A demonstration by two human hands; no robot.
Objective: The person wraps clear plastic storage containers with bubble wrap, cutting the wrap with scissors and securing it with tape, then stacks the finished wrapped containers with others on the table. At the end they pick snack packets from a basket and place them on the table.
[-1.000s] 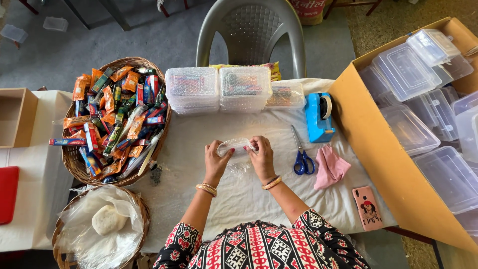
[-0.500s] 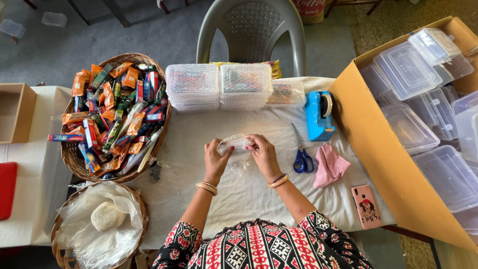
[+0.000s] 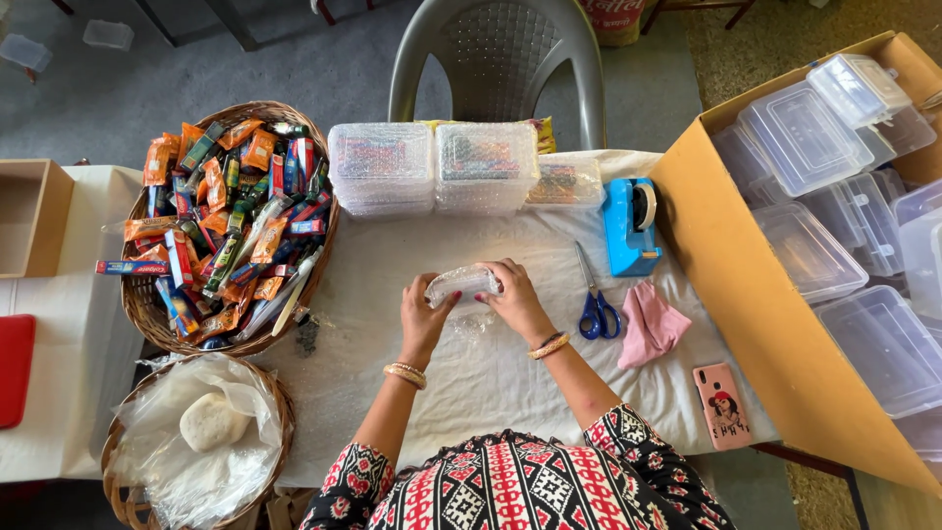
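Both of my hands hold a small bundle wrapped in bubble wrap (image 3: 461, 285) just above the white-covered table (image 3: 491, 383). My left hand (image 3: 422, 316) grips its left end and my right hand (image 3: 512, 297) covers its right end. A loose flap of the wrap hangs under the bundle. Blue-handled scissors (image 3: 592, 299) lie just right of my right hand, with a blue tape dispenser (image 3: 630, 226) behind them. Stacks of bubble-wrapped packs (image 3: 432, 167) stand in a row at the table's far edge.
A wicker basket (image 3: 147, 314) full of small coloured sachets and tubes sits at the left. A second basket (image 3: 280, 412) holds plastic and a white lump. A pink cloth (image 3: 650, 326), a phone (image 3: 724, 404), a cardboard box (image 3: 746, 294) of clear plastic containers and a grey chair (image 3: 496, 59) surround the work area.
My hands have turned the wrapped bundle a little and shifted slightly. My right hand now covers more of its right end. Nothing else on the table has moved.
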